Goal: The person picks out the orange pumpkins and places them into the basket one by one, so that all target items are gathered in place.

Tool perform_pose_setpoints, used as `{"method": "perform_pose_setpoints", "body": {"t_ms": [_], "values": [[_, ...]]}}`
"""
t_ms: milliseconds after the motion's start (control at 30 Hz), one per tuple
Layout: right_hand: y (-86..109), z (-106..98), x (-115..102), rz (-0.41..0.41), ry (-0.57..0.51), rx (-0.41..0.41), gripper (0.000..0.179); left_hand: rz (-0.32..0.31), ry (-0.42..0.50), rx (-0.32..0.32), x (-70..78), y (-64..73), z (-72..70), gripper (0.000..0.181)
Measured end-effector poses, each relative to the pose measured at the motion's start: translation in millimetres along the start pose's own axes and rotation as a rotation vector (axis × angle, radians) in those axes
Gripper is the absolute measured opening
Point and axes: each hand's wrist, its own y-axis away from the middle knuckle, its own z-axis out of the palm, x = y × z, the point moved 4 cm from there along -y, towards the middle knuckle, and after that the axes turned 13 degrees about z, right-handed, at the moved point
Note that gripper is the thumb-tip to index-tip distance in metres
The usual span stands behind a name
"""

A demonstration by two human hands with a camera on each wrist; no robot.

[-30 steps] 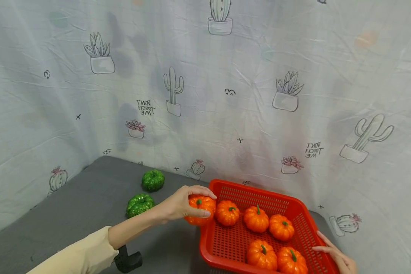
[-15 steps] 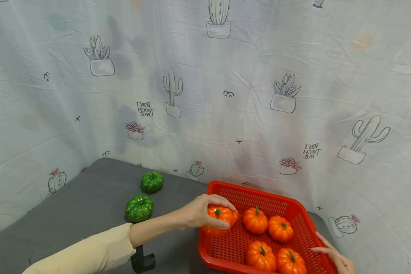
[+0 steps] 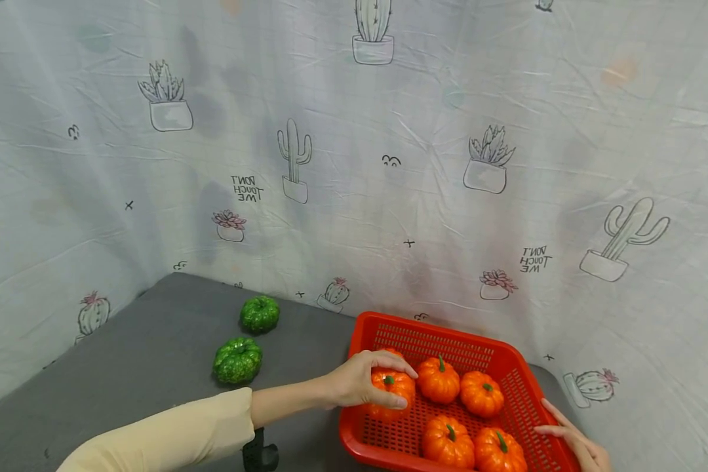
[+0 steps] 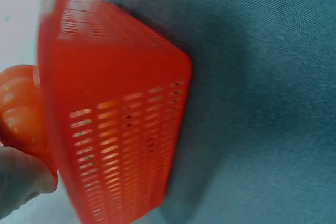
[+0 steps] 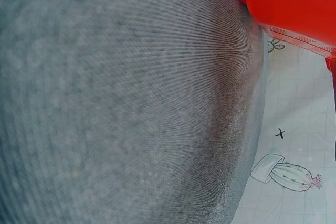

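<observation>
My left hand (image 3: 354,382) holds an orange mini pumpkin (image 3: 394,393) from its left side, thumb in front and fingers behind. This pumpkin is over the left part of a red perforated plastic basket (image 3: 448,333). In the left wrist view, the held pumpkin (image 4: 20,111) shows past the basket wall (image 4: 121,72), with part of the left hand (image 4: 23,177) beneath it. Several more orange pumpkins (image 3: 438,380) sit in the basket, one mostly hidden behind my left hand. On the basket's right rim rests my right hand (image 3: 578,442), its visible fingers extended.
Two green pumpkins (image 3: 238,360) lie on the grey table (image 3: 124,367) left of the basket. A white curtain (image 3: 342,164) printed with cacti hangs behind the table. Below my left sleeve a black object (image 3: 261,452) is partly visible.
My left hand has carried the pumpkin rightward and slightly down, from beside the basket's left rim to over its inside. My right hand stays at the right rim.
</observation>
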Motion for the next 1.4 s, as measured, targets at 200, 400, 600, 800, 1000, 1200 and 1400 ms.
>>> {"method": "perform_pose_setpoints", "body": {"t_ms": [200, 400, 600, 800, 1000, 1200, 1400], "values": [[0.3, 2.3, -1.7, -0.027, 0.024, 0.040, 0.046, 0.012, 0.029, -0.008, -10.5, -3.5, 7.7, 0.032], [0.1, 4.0, -3.0, -0.047, 0.004, 0.058, 0.046, 0.046, 0.039, -0.071, -13.7, -10.7, 13.4, 0.032], [0.0, 3.5, -2.6, -0.082, 0.035, 0.052, 0.046, 0.019, 0.038, -0.246, -20.2, -17.5, 14.9, 0.032], [-0.3, 3.2, -2.1, -0.096, 0.072, 0.045, 0.046, 0.052, 0.092, -0.471, -25.9, -23.9, 15.3, 0.035], [0.7, 4.1, -4.4, -0.122, 0.150, 0.074, 0.047, 0.091, 0.200, -0.692, -33.6, -33.9, 13.6, 0.036], [2.0, 2.9, -4.2, -0.197, 0.210, 0.095, 0.047, 0.060, 0.190, -0.813, -36.4, -48.1, 11.5, 0.037], [1.5, 3.2, -7.5, -0.166, 0.168, 0.115, 0.047, -0.001, 0.208, -0.874, -39.6, -57.9, 17.3, 0.037]]}}
